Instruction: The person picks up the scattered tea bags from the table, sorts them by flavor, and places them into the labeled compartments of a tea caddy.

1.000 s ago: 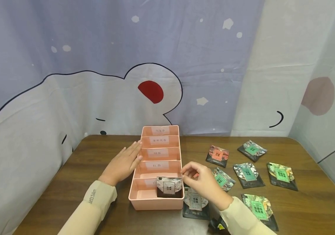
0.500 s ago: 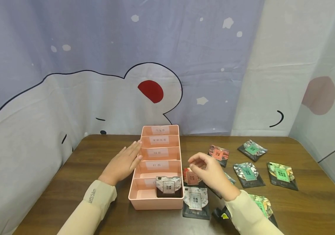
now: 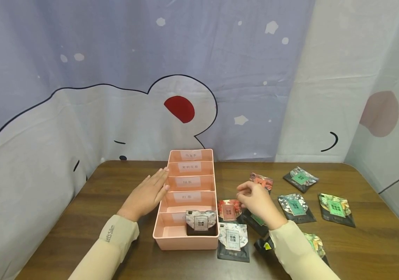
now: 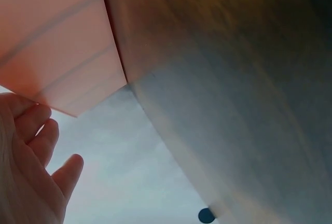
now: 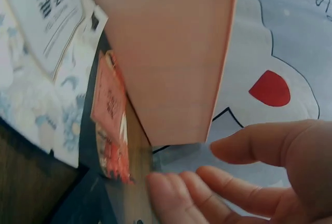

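Curtain [image 3: 115, 46]: evenly bright, soft light
Table [image 3: 171, 266]: grey sheen along the near edge
Left wrist view: dim, hazy, darkest at upper right
Packet [image 5: 52, 42]: slightly soft in right wrist view, perhaps out of focus

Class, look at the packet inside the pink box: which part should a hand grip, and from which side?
The packet is probably best pinched by its top edge, coming from above. It stands or leans with that edge uppermost, while walls of the pink box block the front and right.
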A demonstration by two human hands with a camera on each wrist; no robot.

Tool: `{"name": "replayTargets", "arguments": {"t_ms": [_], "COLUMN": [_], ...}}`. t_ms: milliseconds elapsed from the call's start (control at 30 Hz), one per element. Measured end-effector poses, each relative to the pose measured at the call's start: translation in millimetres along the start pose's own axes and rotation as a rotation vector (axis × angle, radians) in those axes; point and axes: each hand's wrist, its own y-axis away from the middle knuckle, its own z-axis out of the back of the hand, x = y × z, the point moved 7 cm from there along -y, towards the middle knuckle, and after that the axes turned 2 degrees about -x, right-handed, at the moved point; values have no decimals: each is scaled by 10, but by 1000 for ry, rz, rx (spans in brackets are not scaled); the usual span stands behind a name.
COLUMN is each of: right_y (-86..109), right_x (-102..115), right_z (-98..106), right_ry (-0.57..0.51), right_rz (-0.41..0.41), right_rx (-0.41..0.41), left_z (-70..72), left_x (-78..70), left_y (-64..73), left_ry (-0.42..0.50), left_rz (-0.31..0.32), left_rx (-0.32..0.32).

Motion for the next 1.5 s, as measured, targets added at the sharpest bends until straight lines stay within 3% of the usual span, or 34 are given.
{"name": "replayTargets", "arguments": {"t_ms": [200,367,1100,1500], "right_y": [-43,-65,-134,-129], "right_x": [-60,-111,-235,-283], "right_z": [-19,-62,-121,-107], "right_ry": [112,124,-28,-167], "right_rz": [-8,-34,-92,-161], "right_rx": [9,35,58,53], "left_z": [4,2,-11,2], "left_x": [-4,-9,7,-1], "left_y": [6,-2,-14,2], "left_ry": [2,7,8,15], "left_rz": [1,5,2,0], "left_rx": [-5,-7,-9,-15]}}
